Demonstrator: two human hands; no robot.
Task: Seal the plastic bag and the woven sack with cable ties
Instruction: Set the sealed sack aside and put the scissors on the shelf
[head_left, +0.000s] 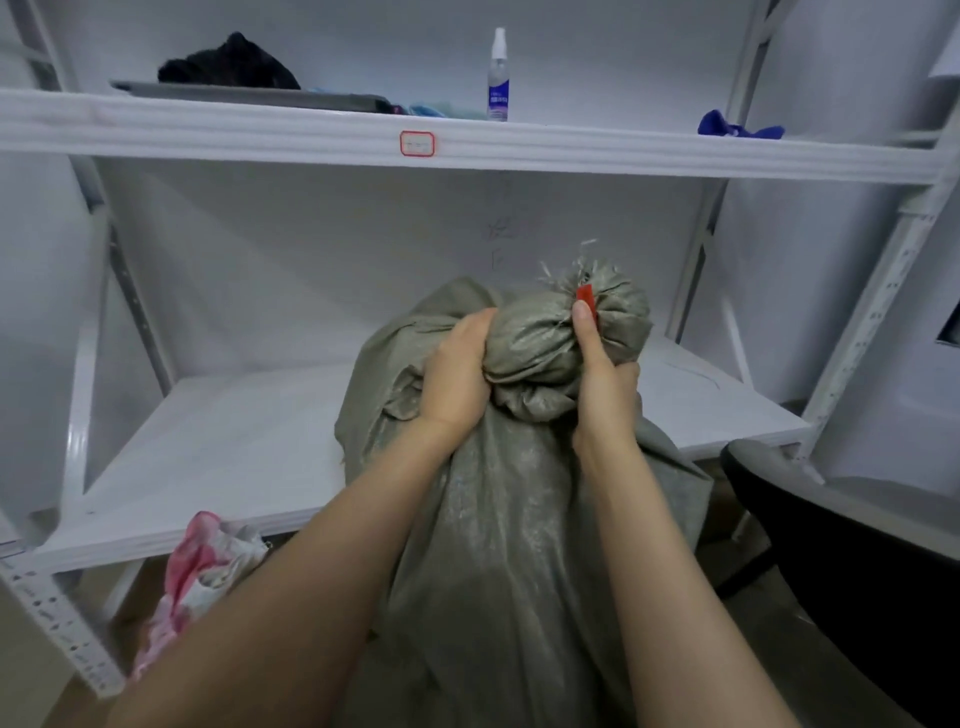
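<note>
A grey-green woven sack (519, 545) stands in front of me, leaning against the lower shelf. Its mouth is gathered into a bunched neck with frayed threads at the top. My left hand (457, 374) grips the bunched neck from the left. On the right side my right hand (602, 374) clasps the neck, its thumb pressed up against a red cable tie (586, 297) that sticks out of the bunch. A pink and white plastic bag (202, 566) lies at the lower left, partly hidden behind my left forearm.
White metal shelving surrounds the sack: a lower shelf (218, 457) and an upper shelf (571, 148). On the upper shelf sit a spray bottle (497, 78), a dark bundle (228, 65) on a grey tray, and a blue cloth (737, 127). A black chair (857, 561) stands at right.
</note>
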